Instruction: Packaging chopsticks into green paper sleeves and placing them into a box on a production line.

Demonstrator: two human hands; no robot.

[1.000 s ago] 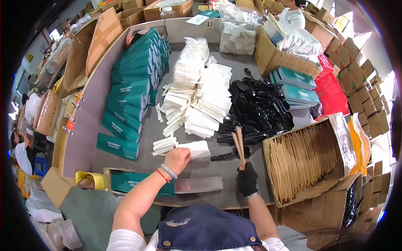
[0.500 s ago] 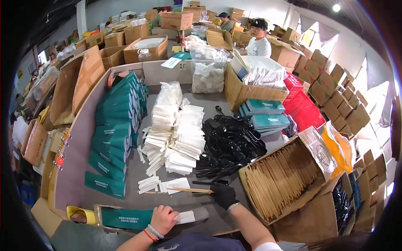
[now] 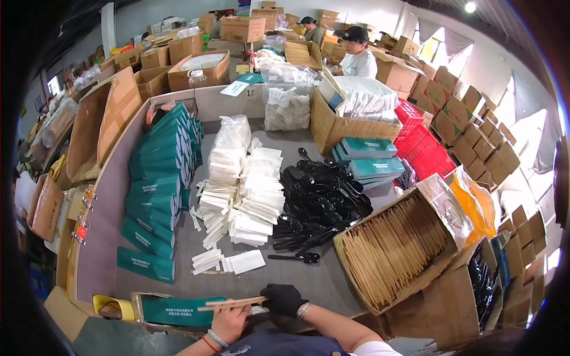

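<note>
My right hand (image 3: 285, 300), in a black glove, is closed on the right end of a pair of wooden chopsticks (image 3: 221, 305). They point left and cross the fingers of my bare left hand (image 3: 230, 321). That hand is closed near the front edge of the table; what lies in its fingers is hidden. Beside it, a green printed sleeve (image 3: 178, 310) lies in a shallow box at the edge. Farther in are a loose black spoon (image 3: 301, 258), white paper packets (image 3: 243, 261) and a heap of black spoons (image 3: 320, 202).
A carton of wooden chopsticks (image 3: 395, 252) stands open on the right. Fanned green sleeves (image 3: 160, 199) line the left wall, and more green sleeves (image 3: 374, 169) are stacked at back right, near red crates (image 3: 424, 148). Across the table is another person (image 3: 358, 59).
My right hand has brought the chopsticks from beside the white packets toward me, over my left hand. My left hand has drawn slightly nearer; the clear-ended pouch beside it no longer shows.
</note>
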